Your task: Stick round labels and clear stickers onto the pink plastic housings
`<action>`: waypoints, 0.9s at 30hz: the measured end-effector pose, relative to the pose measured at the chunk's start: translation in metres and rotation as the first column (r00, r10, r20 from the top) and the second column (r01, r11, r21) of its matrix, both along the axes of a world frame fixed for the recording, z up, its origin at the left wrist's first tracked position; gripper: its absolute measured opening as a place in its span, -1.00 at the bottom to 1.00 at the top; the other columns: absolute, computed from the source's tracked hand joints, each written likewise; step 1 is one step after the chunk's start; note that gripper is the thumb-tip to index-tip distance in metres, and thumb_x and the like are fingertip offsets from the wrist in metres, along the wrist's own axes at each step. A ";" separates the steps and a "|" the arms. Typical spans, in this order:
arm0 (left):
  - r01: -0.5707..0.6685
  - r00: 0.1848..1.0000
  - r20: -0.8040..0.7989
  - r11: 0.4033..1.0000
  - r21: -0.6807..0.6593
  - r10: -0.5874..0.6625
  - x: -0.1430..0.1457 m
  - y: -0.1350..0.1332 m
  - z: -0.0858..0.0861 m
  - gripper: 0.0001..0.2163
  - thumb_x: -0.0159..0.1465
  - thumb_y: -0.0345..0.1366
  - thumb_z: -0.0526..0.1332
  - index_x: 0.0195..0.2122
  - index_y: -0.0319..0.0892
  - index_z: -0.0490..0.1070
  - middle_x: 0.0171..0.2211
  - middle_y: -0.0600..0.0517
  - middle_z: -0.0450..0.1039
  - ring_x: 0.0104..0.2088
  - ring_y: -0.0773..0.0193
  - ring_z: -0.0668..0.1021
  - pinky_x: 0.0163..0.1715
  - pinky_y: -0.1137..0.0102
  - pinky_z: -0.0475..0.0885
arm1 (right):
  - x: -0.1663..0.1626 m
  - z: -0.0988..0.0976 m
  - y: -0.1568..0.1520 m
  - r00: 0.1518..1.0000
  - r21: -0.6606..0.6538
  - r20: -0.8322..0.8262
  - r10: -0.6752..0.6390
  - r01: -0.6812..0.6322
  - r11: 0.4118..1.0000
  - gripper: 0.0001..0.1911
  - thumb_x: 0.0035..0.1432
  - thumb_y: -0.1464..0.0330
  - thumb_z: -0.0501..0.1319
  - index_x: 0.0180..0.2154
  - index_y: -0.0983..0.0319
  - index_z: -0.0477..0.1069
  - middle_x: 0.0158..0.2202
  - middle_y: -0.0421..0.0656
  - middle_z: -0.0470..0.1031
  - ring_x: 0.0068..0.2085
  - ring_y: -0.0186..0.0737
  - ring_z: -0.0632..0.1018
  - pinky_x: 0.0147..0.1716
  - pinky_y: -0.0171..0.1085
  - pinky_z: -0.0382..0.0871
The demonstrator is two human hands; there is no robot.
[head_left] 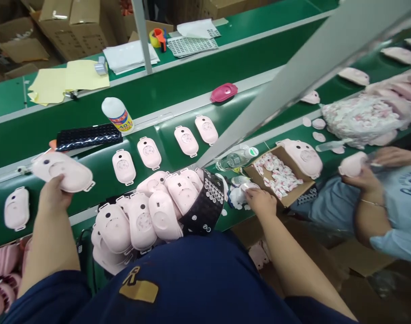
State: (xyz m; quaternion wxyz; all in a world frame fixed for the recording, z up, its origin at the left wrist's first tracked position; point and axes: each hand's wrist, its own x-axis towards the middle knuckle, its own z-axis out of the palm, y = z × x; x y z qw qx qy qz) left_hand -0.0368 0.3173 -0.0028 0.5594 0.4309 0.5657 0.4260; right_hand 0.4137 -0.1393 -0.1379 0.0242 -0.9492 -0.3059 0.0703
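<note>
Pinched a shell (73, 174) in left hand (55, 194), touched wadding (237, 198) with right hand (263, 202) (unclear if pinched); had four shells (123, 167) ahead seemingly done, heap (143, 220) between hands remaining.

The shells (75, 173) are pale pink (one oval case (225, 92) is magenta), the belt (167, 146) green.

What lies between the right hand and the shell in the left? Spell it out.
The heap of pink shells and the black sheet at its side lie between the right hand and the pale shell in the left hand. Whether a straight reach clears them, this view cannot settle.
</note>
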 end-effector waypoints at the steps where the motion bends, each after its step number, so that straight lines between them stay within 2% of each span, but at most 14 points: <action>1: -0.019 1.000 0.010 1.000 -0.014 0.019 0.007 -0.012 0.001 -0.59 0.04 -0.42 0.18 -0.03 -0.17 0.35 -0.25 0.09 0.55 0.09 0.09 0.49 0.17 0.12 0.40 | 0.002 0.006 0.001 1.000 0.023 0.017 0.006 -0.006 1.000 -0.68 0.20 0.32 0.11 -0.22 0.21 0.65 -0.04 0.01 0.60 -0.09 -0.03 0.51 -0.11 -0.04 0.30; 3: 0.027 0.999 0.041 0.997 -0.070 -0.025 0.023 -0.041 0.004 -0.57 -0.05 -0.35 0.26 -0.08 -0.19 0.41 -0.21 0.03 0.57 0.03 0.01 0.52 0.12 0.09 0.44 | 0.003 0.024 0.007 0.996 0.135 0.086 0.039 -0.051 0.989 -0.64 0.22 0.33 0.05 -0.24 0.24 0.64 -0.05 0.05 0.59 -0.10 -0.03 0.54 -0.11 -0.04 0.37; 4: 0.078 0.996 0.060 0.992 -0.103 -0.072 0.032 -0.057 0.006 -0.53 -0.11 -0.34 0.33 -0.10 -0.20 0.43 -0.19 0.00 0.57 -0.02 -0.03 0.55 0.08 0.06 0.47 | 0.002 0.037 0.013 0.987 0.233 0.135 0.089 -0.119 0.965 -0.64 0.23 0.32 0.05 -0.26 0.24 0.63 -0.09 0.05 0.59 -0.12 -0.04 0.55 -0.11 -0.04 0.40; 5: 0.121 0.991 0.075 0.985 -0.125 -0.113 0.042 -0.073 0.008 -0.49 -0.15 -0.33 0.39 -0.10 -0.21 0.45 -0.17 -0.03 0.58 -0.07 -0.05 0.56 0.04 0.05 0.49 | -0.003 0.053 0.020 0.968 0.346 0.196 0.158 -0.219 0.912 -0.67 0.22 0.32 0.08 -0.28 0.23 0.62 -0.15 0.03 0.60 -0.15 -0.05 0.57 -0.13 -0.05 0.43; 6: 0.156 0.986 0.085 0.977 -0.146 -0.145 0.052 -0.090 0.009 -0.46 -0.18 -0.31 0.44 -0.10 -0.21 0.46 -0.16 -0.05 0.58 -0.10 -0.06 0.57 0.01 0.06 0.51 | -0.011 0.071 0.028 0.930 0.463 0.267 0.252 -0.353 0.813 -0.74 0.19 0.32 0.13 -0.29 0.19 0.61 -0.21 -0.01 0.60 -0.20 -0.07 0.58 -0.14 -0.06 0.45; 8: 0.248 0.967 0.109 0.952 -0.181 -0.231 0.071 -0.122 0.014 -0.40 -0.18 -0.24 0.52 -0.06 -0.21 0.47 -0.12 -0.11 0.58 -0.08 -0.09 0.58 -0.02 0.08 0.52 | -0.037 0.112 0.048 0.802 0.587 0.387 0.455 -0.594 0.550 -0.80 0.10 0.38 0.24 -0.23 0.10 0.60 -0.26 -0.12 0.60 -0.25 -0.12 0.59 -0.20 -0.09 0.47; 10: 0.374 0.926 0.132 0.909 -0.182 -0.354 0.088 -0.152 0.019 -0.36 -0.12 -0.17 0.55 0.02 -0.17 0.45 -0.02 -0.14 0.55 0.02 -0.13 0.55 0.01 0.10 0.49 | -0.071 0.153 0.071 0.688 0.629 0.443 0.574 -0.695 0.348 -0.65 0.08 0.47 0.27 -0.09 0.04 0.55 -0.24 -0.17 0.61 -0.25 -0.15 0.59 -0.23 -0.12 0.47; 12: 0.501 0.863 0.158 0.853 -0.146 -0.480 0.101 -0.178 0.024 -0.34 -0.02 -0.13 0.53 0.11 -0.12 0.40 0.11 -0.13 0.48 0.15 -0.13 0.48 0.10 0.11 0.44 | -0.107 0.185 0.095 0.615 0.641 0.458 0.642 -0.729 0.241 -0.56 0.09 0.49 0.28 0.01 0.05 0.51 -0.20 -0.16 0.61 -0.25 -0.16 0.58 -0.24 -0.13 0.47; 13: 0.555 0.828 0.180 0.822 -0.125 -0.531 0.107 -0.189 0.027 -0.33 0.02 -0.12 0.51 0.15 -0.09 0.36 0.15 -0.12 0.45 0.18 -0.12 0.45 0.14 0.11 0.41 | -0.122 0.196 0.106 0.598 0.646 0.464 0.654 -0.733 0.212 -0.54 0.11 0.50 0.26 0.04 0.07 0.49 -0.21 -0.16 0.61 -0.26 -0.17 0.57 -0.25 -0.14 0.46; 16: 0.665 0.728 0.297 0.741 -0.092 -0.617 0.118 -0.215 0.033 -0.33 0.11 -0.13 0.47 0.23 -0.02 0.29 0.17 -0.08 0.43 0.19 -0.07 0.44 0.19 0.10 0.37 | -0.154 0.212 0.125 0.598 0.594 0.439 0.671 -0.753 0.283 -0.60 0.18 0.49 0.22 0.04 0.11 0.48 -0.23 -0.15 0.62 -0.26 -0.14 0.55 -0.26 -0.11 0.42; 19: 0.707 0.669 0.409 0.702 -0.093 -0.620 0.121 -0.228 0.036 -0.35 0.15 -0.15 0.44 0.25 0.03 0.26 0.15 -0.05 0.45 0.18 -0.04 0.46 0.18 0.08 0.38 | -0.166 0.213 0.126 0.622 0.553 0.379 0.686 -0.746 0.371 -0.69 0.23 0.38 0.23 0.02 0.21 0.49 -0.19 -0.06 0.62 -0.23 -0.07 0.55 -0.25 -0.07 0.42; 21: 0.706 0.664 0.437 0.701 -0.098 -0.607 0.122 -0.231 0.038 -0.34 0.15 -0.16 0.44 0.26 0.05 0.25 0.15 -0.04 0.44 0.17 -0.05 0.46 0.18 0.06 0.38 | -0.166 0.211 0.124 0.636 0.613 0.289 0.716 -0.697 0.371 -0.68 0.26 0.37 0.19 0.04 0.24 0.47 -0.15 -0.02 0.60 -0.18 -0.05 0.56 -0.21 -0.05 0.47; 23: 0.709 0.660 0.438 0.699 -0.095 -0.610 0.122 -0.232 0.038 -0.33 0.15 -0.17 0.44 0.27 0.04 0.24 0.15 -0.05 0.44 0.17 -0.06 0.47 0.18 0.05 0.38 | -0.163 0.209 0.122 0.634 0.699 0.183 0.752 -0.621 0.354 -0.68 0.28 0.46 0.13 0.04 0.21 0.47 -0.16 -0.05 0.57 -0.15 -0.10 0.56 -0.17 -0.09 0.50; 27: 0.739 0.633 0.438 0.667 -0.095 -0.638 0.123 -0.233 0.037 -0.28 0.14 -0.13 0.45 0.30 0.01 0.21 0.21 -0.09 0.39 0.22 -0.11 0.41 0.21 0.03 0.34 | -0.156 0.205 0.123 0.676 0.757 0.099 0.730 -0.528 0.386 -0.82 0.30 0.46 0.19 -0.11 0.19 0.51 -0.27 -0.10 0.49 -0.22 -0.18 0.53 -0.22 -0.16 0.51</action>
